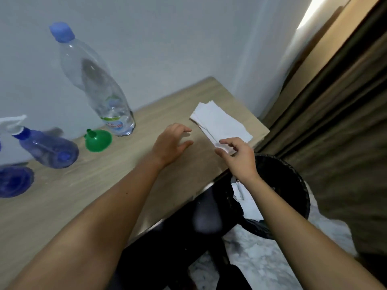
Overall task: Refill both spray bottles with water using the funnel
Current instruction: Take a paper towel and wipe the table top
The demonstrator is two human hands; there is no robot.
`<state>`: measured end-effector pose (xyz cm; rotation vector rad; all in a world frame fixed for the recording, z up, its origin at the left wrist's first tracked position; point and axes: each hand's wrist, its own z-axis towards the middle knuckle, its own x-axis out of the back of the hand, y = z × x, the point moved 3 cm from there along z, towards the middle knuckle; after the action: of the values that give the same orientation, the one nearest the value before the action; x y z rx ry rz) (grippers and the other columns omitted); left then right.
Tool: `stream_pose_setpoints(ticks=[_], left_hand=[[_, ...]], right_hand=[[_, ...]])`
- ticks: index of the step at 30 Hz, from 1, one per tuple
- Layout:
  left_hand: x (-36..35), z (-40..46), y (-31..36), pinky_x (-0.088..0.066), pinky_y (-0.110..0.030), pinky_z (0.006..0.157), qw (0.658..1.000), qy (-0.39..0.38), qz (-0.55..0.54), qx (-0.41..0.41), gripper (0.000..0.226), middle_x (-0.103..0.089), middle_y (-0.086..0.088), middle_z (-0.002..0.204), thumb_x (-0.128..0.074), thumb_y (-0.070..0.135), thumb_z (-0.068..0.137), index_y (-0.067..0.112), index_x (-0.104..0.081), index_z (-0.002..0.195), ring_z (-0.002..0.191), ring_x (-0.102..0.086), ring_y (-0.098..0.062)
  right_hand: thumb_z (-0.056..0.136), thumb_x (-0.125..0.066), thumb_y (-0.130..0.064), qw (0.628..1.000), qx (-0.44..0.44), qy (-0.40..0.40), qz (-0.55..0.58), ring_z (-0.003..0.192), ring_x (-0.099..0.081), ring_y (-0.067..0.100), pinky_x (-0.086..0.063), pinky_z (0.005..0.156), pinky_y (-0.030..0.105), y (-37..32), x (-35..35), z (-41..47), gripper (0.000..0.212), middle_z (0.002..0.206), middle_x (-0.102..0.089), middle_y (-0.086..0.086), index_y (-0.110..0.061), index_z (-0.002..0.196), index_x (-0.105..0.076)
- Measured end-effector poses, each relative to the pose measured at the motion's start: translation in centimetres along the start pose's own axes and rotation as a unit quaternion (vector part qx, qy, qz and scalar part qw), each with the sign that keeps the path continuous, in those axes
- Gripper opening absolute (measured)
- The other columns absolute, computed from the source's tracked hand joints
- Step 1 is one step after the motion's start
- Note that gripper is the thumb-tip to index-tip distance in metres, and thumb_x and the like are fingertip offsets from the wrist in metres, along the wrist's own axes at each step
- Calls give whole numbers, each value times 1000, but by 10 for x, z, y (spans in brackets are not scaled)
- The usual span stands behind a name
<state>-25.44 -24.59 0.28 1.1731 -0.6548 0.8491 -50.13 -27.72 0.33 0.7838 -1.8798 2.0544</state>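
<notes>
1. Lying well to the left of both hands, the green funnel (97,141) rests mouth-down on the wooden tabletop (88,185), its spout pointing up and slightly back; the left hand (170,142) is clearly the nearer one.
2. Just behind the funnel stands the clear water bottle (98,86), upright with its blue cap on, its long axis vertical though the wide lens makes it lean.
3. Further left again is a blue spray bottle (47,148) with a white trigger head; a second blue spray bottle (14,181) shows only in part at the frame edge.
4. The left hand hovers over or rests on the tabletop, fingers loosely spread, grasping nothing.
5. The right hand (236,156) is at the near end of a stack of white paper napkins (219,124), fingers bent; whether it pinches a sheet I cannot tell.
6. Materials: thin, glossy, see-through plastic for the bottles; smooth, stiff, opaque plastic for the conical funnel; soft, flat, folded paper; matt wood-grain laminate.
7. Below the right hand, off the table edge, sits a black mesh waste bin (287,185).
</notes>
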Motion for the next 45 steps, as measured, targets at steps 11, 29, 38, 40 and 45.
stream_pose_setpoints(ticks=[11,29,38,40,45], left_hand=[[-65,73,14,-51,-40,106,987,-47,16,-155,30,-75,-10,128,-81,10,90,9,-77,120,125,-67,-31],[-54,71,18,-46,-46,112,980,19,14,-199,15,-75,-8,103,-61,20,102,11,-73,102,100,-71,-31],[-11,47,10,-43,-40,110,984,85,31,-157,12,-75,-7,100,-61,10,102,8,-73,103,95,-64,-27],[2,35,5,-51,-42,95,986,92,31,-133,12,-73,-9,101,-61,10,104,8,-73,105,96,-65,-30],[32,-9,-5,-51,-44,80,997,61,15,-45,16,-68,-11,102,-58,17,106,11,-72,108,96,-63,-31]], right_hand=[[83,-86,-42,990,1,72,-123,110,-57,26,-45,98,33,50,-7,22,32,108,-66,-5,-23,108,-77],[99,-65,-20,982,75,133,-109,100,-58,26,-30,92,7,33,6,23,8,98,-67,-10,-23,92,-67],[102,-60,-12,981,120,119,-99,103,-59,22,-40,87,22,2,25,9,6,103,-68,-6,-15,101,-64],[104,-58,-13,984,118,101,-87,103,-62,22,-47,89,31,-4,24,6,7,106,-70,-4,-16,103,-64],[105,-55,-12,988,122,53,-84,93,-63,20,-50,83,39,-20,8,-5,7,96,-67,-9,-14,103,-61]])
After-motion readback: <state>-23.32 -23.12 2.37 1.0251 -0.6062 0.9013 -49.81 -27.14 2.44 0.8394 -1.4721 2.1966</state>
